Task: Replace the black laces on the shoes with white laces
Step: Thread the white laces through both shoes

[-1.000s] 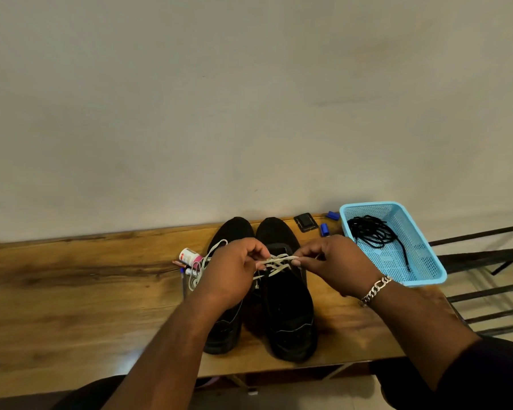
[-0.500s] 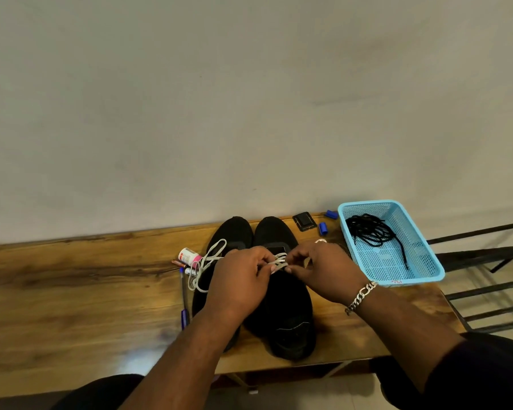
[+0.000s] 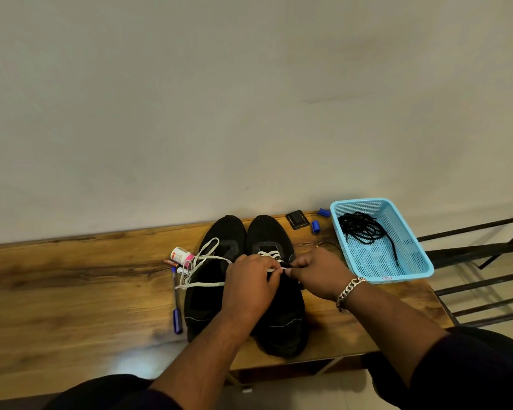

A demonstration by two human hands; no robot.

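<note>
Listing left to right along the wooden bench (image 3: 57, 291): small bottle (image 3: 180, 255) and blue pen (image 3: 176, 303), mid-bench. Left shoe (image 3: 211, 291), loose white lace (image 3: 202, 261) draped over it, unthreaded. Left hand (image 3: 249, 284) and right hand (image 3: 317, 273), fingers curled, each pinching the white lace end (image 3: 271, 255) over the right shoe (image 3: 282, 321), likely threading eyelets. Blue basket (image 3: 418, 261), right edge, holds discarded black laces (image 3: 363, 229); nothing obstructs.

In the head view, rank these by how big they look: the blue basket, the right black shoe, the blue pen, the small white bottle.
Largest to smallest as they appear:
1. blue basket and right black shoe: too alike to split, and hands cover part of the shoe.
2. blue pen, long but thin.
3. small white bottle.
</note>
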